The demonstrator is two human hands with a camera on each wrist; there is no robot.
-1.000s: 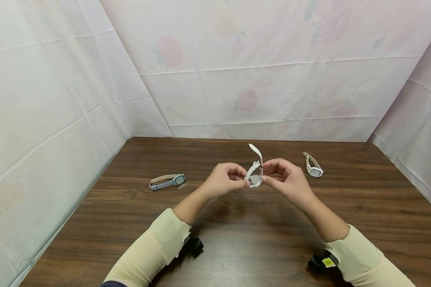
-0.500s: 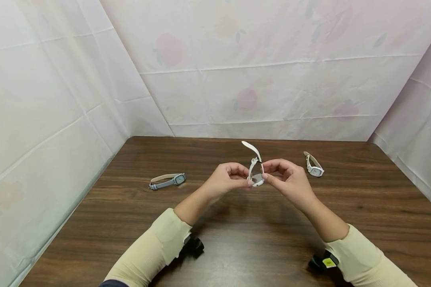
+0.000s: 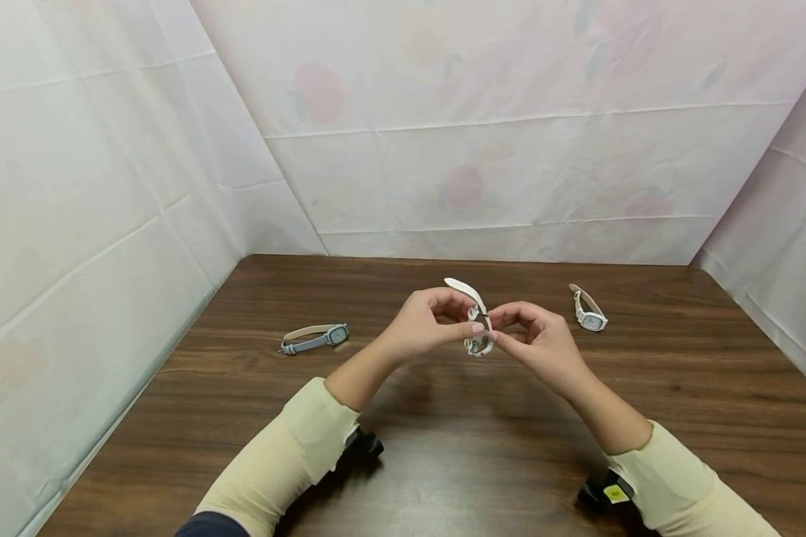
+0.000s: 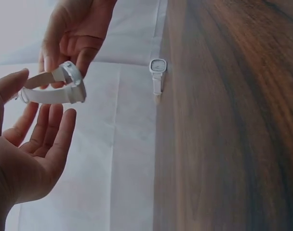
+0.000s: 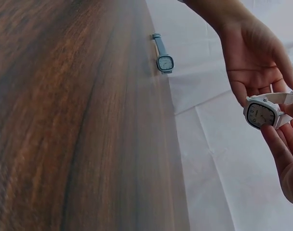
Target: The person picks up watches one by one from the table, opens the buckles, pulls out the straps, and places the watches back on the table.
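Note:
A white wristwatch point(image 3: 478, 345) is held up above the table between both hands. Its strap forms a loop through the buckle, and the strap's free end points up and to the left. My left hand point(image 3: 416, 326) pinches the strap near the buckle with thumb and fingers. From the other side, my right hand point(image 3: 540, 343) grips the watch beside its case. The dial point(image 5: 260, 115) shows in the right wrist view, while the head view sees the back of the case. Fingers hide part of the strap and buckle.
On the wooden table point(image 3: 443, 462), a light-blue wristwatch point(image 3: 317, 338) lies to the left. Another white wristwatch point(image 3: 589, 317) lies at the back right. Pale printed sheets point(image 3: 510, 134) hang behind the table and at both sides.
My left hand has shifted up from the watch case to the strap and buckle. The strap's free end has swung to the left. My right hand has barely moved.

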